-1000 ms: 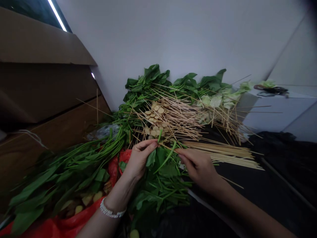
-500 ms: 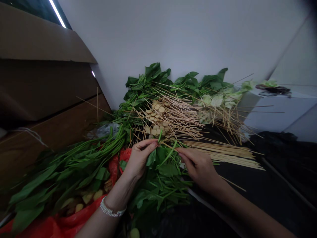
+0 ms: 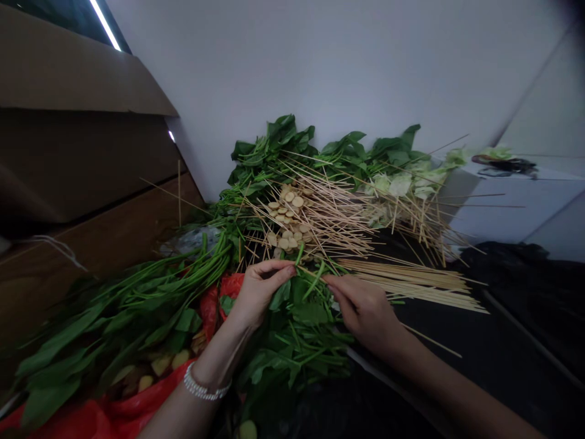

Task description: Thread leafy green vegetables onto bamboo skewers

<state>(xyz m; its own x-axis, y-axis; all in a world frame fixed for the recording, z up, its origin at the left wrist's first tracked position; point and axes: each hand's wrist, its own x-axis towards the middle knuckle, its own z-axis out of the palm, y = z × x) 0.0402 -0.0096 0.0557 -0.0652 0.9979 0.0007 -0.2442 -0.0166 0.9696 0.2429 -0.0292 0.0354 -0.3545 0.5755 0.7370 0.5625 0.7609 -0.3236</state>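
Note:
My left hand [image 3: 261,296] is closed in a pinch on a green leafy stem [image 3: 300,255], just in front of the piled food. A bamboo skewer [image 3: 311,274] runs between both hands, and green stem pieces cross it close to my left fingertips. My right hand [image 3: 368,311] is closed around this skewer, whose far end sticks out beyond the wrist to the lower right. Leaves hang below my fingers over a heap of leafy greens [image 3: 311,347]. Whether the skewer tip passes through the stem under my left thumb is hidden.
Potato slices on skewers [image 3: 287,210] lie behind my hands, with skewered lettuce [image 3: 402,183] to their right. Loose bamboo skewers [image 3: 425,283] rest on black plastic. Long-stemmed greens [image 3: 123,323] and a red bag [image 3: 150,396] occupy the left, beside a cardboard box [image 3: 73,152].
Both hands have shifted slightly, the left a little right and down. The skewer's rear end reaches slightly farther to the lower right. The stem pieces have moved slightly with the hands.

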